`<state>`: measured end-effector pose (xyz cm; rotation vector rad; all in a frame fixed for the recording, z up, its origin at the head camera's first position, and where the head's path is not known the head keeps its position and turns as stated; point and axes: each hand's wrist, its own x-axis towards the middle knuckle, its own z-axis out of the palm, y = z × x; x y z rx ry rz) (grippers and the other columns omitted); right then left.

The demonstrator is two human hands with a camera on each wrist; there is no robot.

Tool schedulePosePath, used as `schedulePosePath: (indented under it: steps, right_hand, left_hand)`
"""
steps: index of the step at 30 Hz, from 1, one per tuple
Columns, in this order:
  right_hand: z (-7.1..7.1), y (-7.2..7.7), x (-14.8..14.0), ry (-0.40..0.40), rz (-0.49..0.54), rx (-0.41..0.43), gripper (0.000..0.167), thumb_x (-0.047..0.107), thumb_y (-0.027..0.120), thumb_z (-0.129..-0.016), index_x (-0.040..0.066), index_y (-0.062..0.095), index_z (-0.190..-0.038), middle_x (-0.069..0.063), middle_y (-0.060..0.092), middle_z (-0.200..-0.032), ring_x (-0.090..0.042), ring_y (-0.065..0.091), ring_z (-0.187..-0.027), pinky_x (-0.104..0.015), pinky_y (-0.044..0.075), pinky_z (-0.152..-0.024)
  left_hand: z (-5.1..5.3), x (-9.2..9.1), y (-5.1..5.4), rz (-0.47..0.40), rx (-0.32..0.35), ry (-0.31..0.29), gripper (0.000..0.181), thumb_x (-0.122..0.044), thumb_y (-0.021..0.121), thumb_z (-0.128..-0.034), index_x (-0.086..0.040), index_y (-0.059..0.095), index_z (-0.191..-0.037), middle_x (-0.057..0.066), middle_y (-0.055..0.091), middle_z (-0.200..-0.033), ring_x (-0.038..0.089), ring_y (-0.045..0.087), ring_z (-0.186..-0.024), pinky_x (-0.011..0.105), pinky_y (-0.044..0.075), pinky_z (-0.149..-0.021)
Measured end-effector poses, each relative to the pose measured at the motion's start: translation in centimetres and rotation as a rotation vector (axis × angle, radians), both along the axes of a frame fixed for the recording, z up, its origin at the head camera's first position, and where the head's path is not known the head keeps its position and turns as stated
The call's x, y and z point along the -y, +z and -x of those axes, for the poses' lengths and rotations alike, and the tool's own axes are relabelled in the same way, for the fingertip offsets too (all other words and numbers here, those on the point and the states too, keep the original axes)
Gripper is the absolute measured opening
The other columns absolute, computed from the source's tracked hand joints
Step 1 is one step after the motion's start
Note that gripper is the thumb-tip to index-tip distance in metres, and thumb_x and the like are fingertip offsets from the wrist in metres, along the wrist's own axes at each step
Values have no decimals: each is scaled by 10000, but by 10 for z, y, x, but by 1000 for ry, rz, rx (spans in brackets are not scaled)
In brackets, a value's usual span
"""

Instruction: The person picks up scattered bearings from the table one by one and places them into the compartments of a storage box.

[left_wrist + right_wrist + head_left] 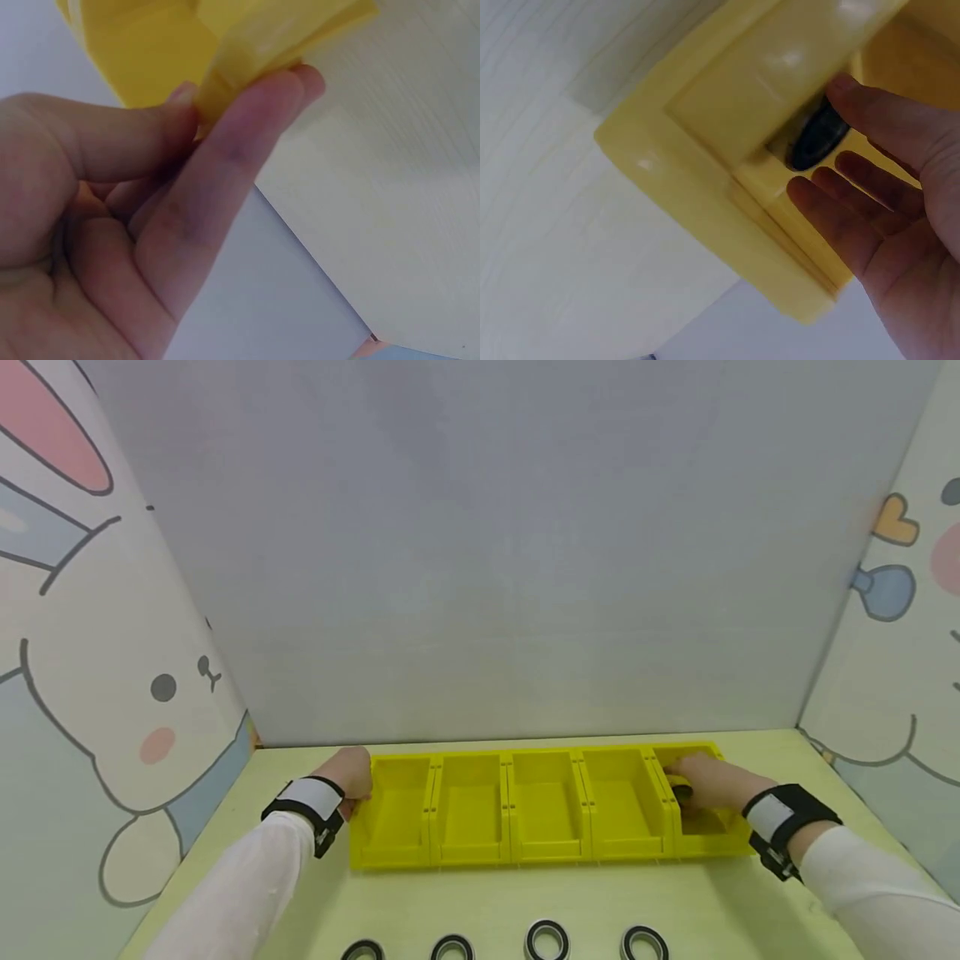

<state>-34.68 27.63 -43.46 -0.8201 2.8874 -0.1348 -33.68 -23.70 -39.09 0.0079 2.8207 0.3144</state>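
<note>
A row of joined yellow bins (468, 863) stands on the table. My left hand (352, 779) pinches the bins' left-end wall between thumb and fingers, as the left wrist view shows close up. Inside the rightmost compartment (705, 846) is my right hand (712, 781). It holds a dark-faced ring bearing (821, 136), tilted near a compartment wall. The thumb lies at the bearing's upper end and the fingertips are close to its lower side; part of their contact is hidden.
Several ring bearings lie in a line at the table's near edge, among them one bearing (547, 940) near the middle and one bearing (645, 944) to its right. A grey panel (510, 568) rises behind the bins. Side walls with cartoon prints flank the table (525, 893).
</note>
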Motion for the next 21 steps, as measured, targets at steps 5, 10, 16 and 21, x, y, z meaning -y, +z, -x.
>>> schedulePosePath:
  steps: [5,10,16,21]
  right_hand:
    - [-21,50,-1,-36,1,-131,488,100,746,-787,-3,584,-1236,-230,581,-1200,-408,563,-1081,-512,508,-874]
    - [-62,82,12,-8,28,-188,595,228,767,-778,48,542,-1299,-221,519,-1304,-420,519,-1152,-532,500,-885]
    - [-119,67,39,101,54,-70,803,357,776,-728,173,410,-1420,-184,388,-1440,-415,487,-1198,-444,566,-768]
    - [-152,29,57,131,68,184,850,487,726,-737,387,285,-1457,-97,321,-1504,-380,448,-1259,-455,556,-788]
  left_hand:
    - [-1,1,-2,-35,7,11,169,18,629,-846,51,568,-692,144,621,-548,247,668,-502,251,540,-432]
    - [-2,3,-2,-53,0,11,162,19,633,-843,49,572,-695,152,629,-555,244,662,-494,259,542,-434]
    - [-2,2,1,-51,-3,7,139,18,620,-857,47,568,-732,163,630,-575,251,664,-502,270,550,-447]
    - [-1,1,-2,-27,4,-6,157,15,624,-856,42,563,-714,145,622,-551,232,655,-480,261,543,-437]
